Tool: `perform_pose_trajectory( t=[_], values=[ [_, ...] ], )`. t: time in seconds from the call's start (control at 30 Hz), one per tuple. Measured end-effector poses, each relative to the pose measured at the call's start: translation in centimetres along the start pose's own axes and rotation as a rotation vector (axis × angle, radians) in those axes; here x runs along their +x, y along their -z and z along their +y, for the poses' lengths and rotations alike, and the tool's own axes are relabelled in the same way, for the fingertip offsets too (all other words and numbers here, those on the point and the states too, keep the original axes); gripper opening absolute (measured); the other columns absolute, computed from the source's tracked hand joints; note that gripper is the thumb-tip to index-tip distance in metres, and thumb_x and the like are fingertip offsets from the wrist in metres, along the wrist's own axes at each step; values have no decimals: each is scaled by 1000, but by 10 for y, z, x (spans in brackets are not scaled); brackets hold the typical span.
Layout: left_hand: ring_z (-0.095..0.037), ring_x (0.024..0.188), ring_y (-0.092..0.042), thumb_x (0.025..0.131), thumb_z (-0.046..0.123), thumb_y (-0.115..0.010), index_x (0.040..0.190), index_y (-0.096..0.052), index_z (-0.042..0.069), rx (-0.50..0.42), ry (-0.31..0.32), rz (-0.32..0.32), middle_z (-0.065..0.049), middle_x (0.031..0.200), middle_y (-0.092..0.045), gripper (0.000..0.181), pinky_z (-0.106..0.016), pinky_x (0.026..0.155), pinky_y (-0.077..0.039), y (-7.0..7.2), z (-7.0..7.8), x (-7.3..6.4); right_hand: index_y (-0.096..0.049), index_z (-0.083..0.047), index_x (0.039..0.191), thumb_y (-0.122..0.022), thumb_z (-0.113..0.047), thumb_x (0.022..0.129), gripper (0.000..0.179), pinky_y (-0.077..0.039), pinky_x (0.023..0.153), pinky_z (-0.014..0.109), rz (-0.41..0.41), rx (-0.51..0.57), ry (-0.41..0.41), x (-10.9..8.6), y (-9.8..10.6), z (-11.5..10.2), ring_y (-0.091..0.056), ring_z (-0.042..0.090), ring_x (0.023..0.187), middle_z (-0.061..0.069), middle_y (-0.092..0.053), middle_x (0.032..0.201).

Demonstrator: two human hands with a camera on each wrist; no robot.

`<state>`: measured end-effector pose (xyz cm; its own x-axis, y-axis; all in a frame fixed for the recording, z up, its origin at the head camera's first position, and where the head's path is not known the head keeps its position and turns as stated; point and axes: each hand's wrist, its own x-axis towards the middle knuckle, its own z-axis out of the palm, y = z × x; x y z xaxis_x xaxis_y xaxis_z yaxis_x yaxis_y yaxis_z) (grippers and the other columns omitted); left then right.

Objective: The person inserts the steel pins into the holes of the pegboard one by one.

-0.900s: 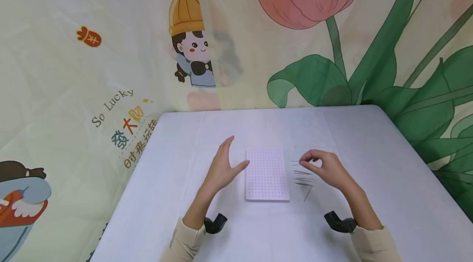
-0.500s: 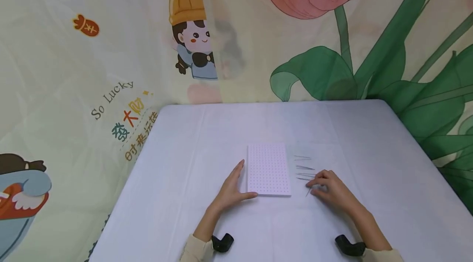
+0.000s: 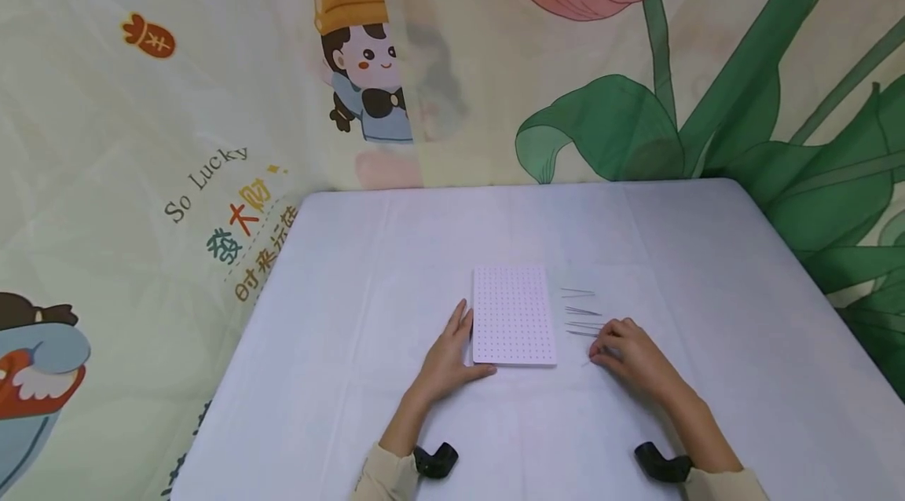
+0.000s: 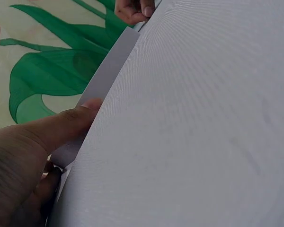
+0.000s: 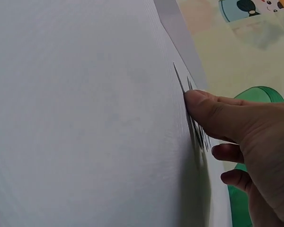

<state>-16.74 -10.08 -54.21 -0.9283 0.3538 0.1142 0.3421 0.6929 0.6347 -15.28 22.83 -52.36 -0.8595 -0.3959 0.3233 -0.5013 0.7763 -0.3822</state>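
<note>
A white pegboard [image 3: 514, 316] with rows of small holes lies flat on the table, its side wall [image 4: 109, 61] showing in the left wrist view. My left hand [image 3: 447, 358] rests at its near left corner, fingers along the left side, thumb [image 4: 66, 120] against the near edge. Right of the board several thin metal needles [image 3: 581, 311] lie in a loose column. At the near end of that column my right hand [image 3: 636, 360] pinches one needle [image 5: 179, 77] between thumb and fingers. The hand hides part of that needle; other needles lie behind it in the right wrist view.
The table [image 3: 382, 265] is covered with a white cloth. Behind it hangs a printed backdrop [image 3: 452, 53] with a tulip and cartoon figures. Black wrist cameras [image 3: 436, 460] sit on both wrists.
My left hand has come down from above the board's left side to its near left corner. My right hand has moved nearer, from the far needles to the nearest one, and now pinches it.
</note>
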Motion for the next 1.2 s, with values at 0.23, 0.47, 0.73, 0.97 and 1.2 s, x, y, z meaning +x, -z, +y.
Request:
perform_pose_trajectory(
  t=[0.23,0.47,0.73,0.97,1.2],
  values=[
    [-25,137,-19,66,45,-80,145,-27,4,-39,15,3,-7,154,-11,103,-39,107,-28,1,-2,1,-62,-19,73,-79,-10,70,20,-38,63,29,3,-69,37,0,-4,-5,-39,9,73,-11,-50,80],
    [-25,137,-21,63,40,-83,142,-31,1,-115,17,31,-7,153,-16,103,-41,107,-27,3,-2,3,-61,-17,75,-77,-8,72,19,-40,64,31,0,-77,29,-2,-6,-6,-41,10,74,-9,-50,80],
    [-22,136,-23,65,42,-82,145,-26,2,-134,4,21,-7,151,-22,105,-39,108,-26,1,-2,2,-58,-12,83,-69,-1,79,16,-41,63,29,55,21,-52,-9,-9,-5,-42,9,76,-8,-52,80],
    [-21,136,-24,65,43,-81,145,-25,3,-115,31,15,-6,151,-23,106,-38,108,-26,2,-1,1,-65,-9,95,-68,1,79,19,-44,68,23,137,107,-47,-14,-8,-6,-51,8,82,-6,-58,88],
    [-21,135,-24,65,42,-81,145,-25,4,-127,22,13,-7,150,-25,105,-38,108,-26,3,-2,2,-69,-11,92,-68,2,79,18,-40,71,15,157,155,-47,-14,-8,-5,-51,7,83,-11,-57,87]
  ],
)
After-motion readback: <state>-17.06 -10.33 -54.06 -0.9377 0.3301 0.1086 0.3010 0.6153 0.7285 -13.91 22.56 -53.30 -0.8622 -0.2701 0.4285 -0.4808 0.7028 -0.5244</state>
